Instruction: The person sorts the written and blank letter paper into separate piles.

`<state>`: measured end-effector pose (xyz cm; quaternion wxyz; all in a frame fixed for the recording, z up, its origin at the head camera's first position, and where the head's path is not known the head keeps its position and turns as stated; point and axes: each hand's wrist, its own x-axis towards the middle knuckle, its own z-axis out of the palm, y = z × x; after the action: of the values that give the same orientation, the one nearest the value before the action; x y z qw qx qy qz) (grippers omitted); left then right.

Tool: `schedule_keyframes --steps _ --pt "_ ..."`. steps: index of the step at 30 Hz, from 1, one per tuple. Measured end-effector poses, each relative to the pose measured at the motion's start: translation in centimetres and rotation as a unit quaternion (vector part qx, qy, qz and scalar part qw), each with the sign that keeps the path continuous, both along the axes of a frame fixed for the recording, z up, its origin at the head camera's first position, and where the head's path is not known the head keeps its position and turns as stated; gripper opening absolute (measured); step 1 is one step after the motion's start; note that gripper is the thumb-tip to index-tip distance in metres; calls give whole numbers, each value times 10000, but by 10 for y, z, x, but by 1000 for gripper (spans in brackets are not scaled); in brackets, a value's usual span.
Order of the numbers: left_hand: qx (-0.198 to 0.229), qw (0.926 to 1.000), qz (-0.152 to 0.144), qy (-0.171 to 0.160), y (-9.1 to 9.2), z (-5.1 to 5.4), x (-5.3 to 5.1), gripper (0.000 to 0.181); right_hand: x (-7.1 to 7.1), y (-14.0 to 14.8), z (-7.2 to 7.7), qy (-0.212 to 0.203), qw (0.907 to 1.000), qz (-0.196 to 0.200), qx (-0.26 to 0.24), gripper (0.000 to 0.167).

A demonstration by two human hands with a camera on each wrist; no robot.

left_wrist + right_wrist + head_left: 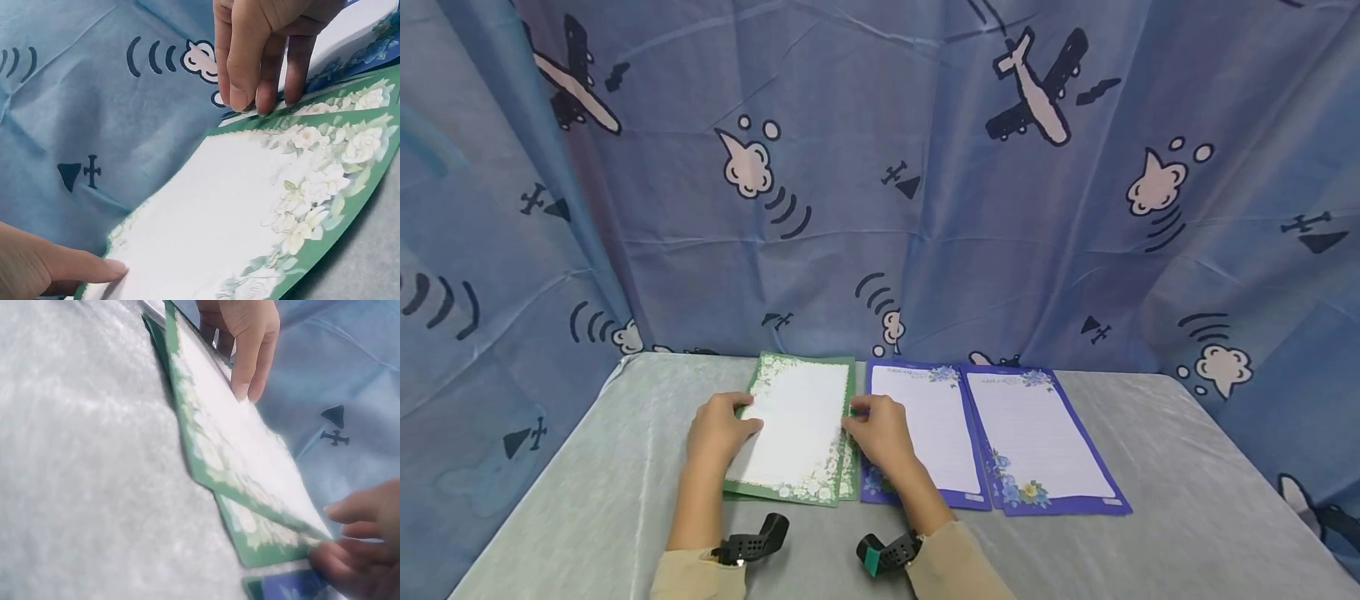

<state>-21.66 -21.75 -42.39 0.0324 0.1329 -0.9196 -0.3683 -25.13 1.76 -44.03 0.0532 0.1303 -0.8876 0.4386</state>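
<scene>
A green-bordered sheet of floral stationery (797, 417) lies over another sheet with a matching border (849, 475), which shows along its right side. My left hand (718, 429) holds the upper sheet's left edge, with the thumb (112, 270) on its white face. At the right edge is my right hand (883, 433). Its thumb and fingers are bent about the edge of the upper sheet, close to the lower one; the exact contact of the fingertips is partly hidden. The upper sheet (237, 437) looks slightly bowed and offset from the one beneath.
Right of the green sheets lie purple-bordered sheets with blue flowers, one near my right forearm (925, 425) and another farther right (1037, 433), overlapping at their edges. A grey cloth (587, 500) covers the table. A blue patterned curtain (850, 208) hangs behind it.
</scene>
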Motion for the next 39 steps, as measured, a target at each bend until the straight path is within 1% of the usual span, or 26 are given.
schedule_keyframes --steps 2,5,12,16,22,25,27,30,32,34,36,39 --pt "-16 10000 11 -4 1 3 0 46 0 1 2 41 9999 -47 97 31" --pt "14 10000 32 -26 3 7 -1 45 1 2 5 -26 9999 -60 100 32" --pt "0 9999 31 -132 8 10 -2 43 3 4 9 -251 9996 147 -26 36" --pt "-40 9999 23 -114 9 9 -3 41 3 4 10 -341 9993 158 -60 36" --pt "-41 10000 63 -15 8 3 -4 38 4 7 10 -422 9988 212 -139 35" --pt "-78 9999 85 -49 8 1 -5 39 4 9 12 -486 9984 248 -155 35" --pt "-124 9998 98 -89 9 1 -5 41 4 10 14 -506 9981 262 -218 35" --pt "-198 9996 152 -110 10 3 -5 42 4 12 19 -427 9981 320 -314 35" --pt "-246 9995 185 -69 11 5 -4 42 5 13 22 -319 9982 366 -361 34" --pt "-233 9996 171 52 14 9 -4 41 6 15 25 -202 9984 377 -363 33" --pt "-98 9996 111 232 19 12 -4 40 8 18 26 -113 9987 352 -348 31" --pt "173 9982 -11 573 30 17 -5 37 10 25 23 10 9991 307 -281 28"
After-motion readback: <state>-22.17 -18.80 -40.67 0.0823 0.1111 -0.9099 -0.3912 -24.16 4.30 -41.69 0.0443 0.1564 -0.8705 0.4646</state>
